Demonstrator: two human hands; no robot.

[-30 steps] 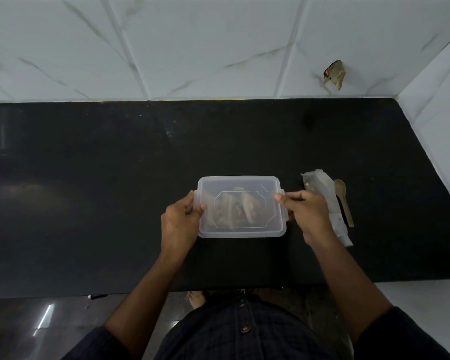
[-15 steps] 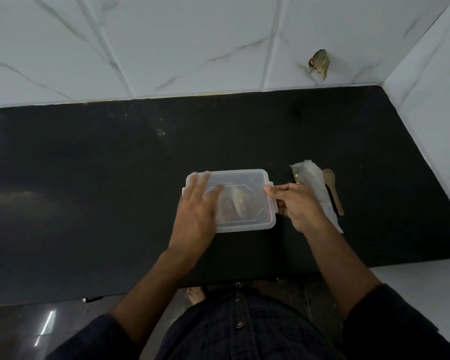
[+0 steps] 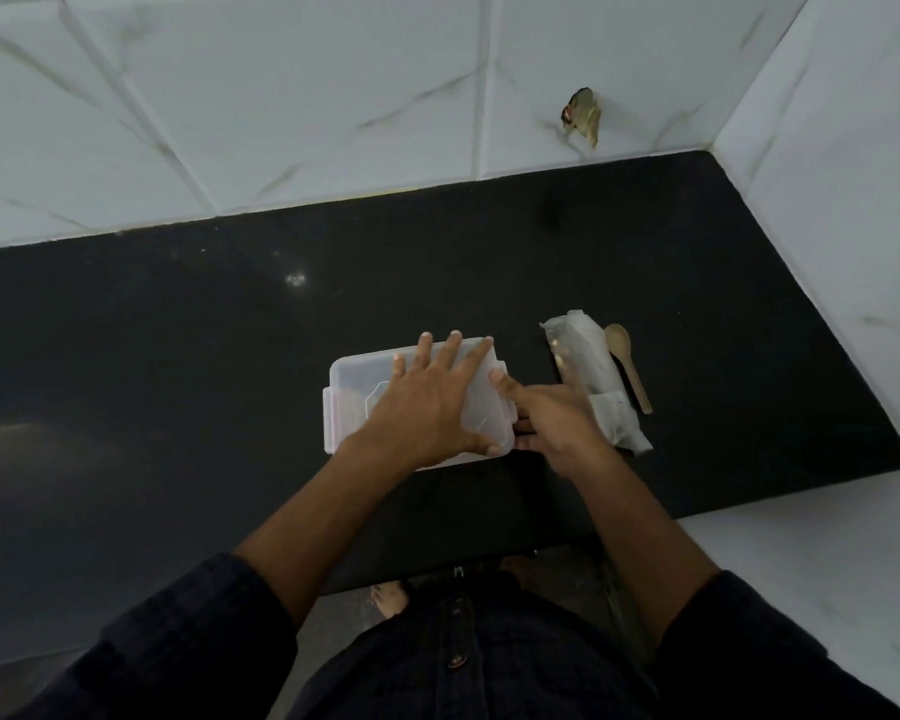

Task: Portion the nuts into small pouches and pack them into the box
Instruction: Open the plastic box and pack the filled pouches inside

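A clear plastic box [image 3: 349, 402] with its lid on sits on the black counter [image 3: 178, 356], pouches dimly visible inside. My left hand [image 3: 432, 402] lies flat on the lid with fingers spread, pressing down. My right hand [image 3: 552, 418] is at the box's right end, index finger on the lid's edge, the other fingers curled by the side clip. A white bag of nuts [image 3: 588, 376] lies just right of the box, with a wooden spoon [image 3: 627, 363] beside it.
White marble-look tiled walls run along the back and right of the counter; a small brown object [image 3: 583, 114] sticks to the back wall. The counter's front edge is close to my body, and a foot shows on the floor below.
My left hand left the box's left end and spread flat across the lid. My right hand stayed at the right clip. The camera tilted and shifted.
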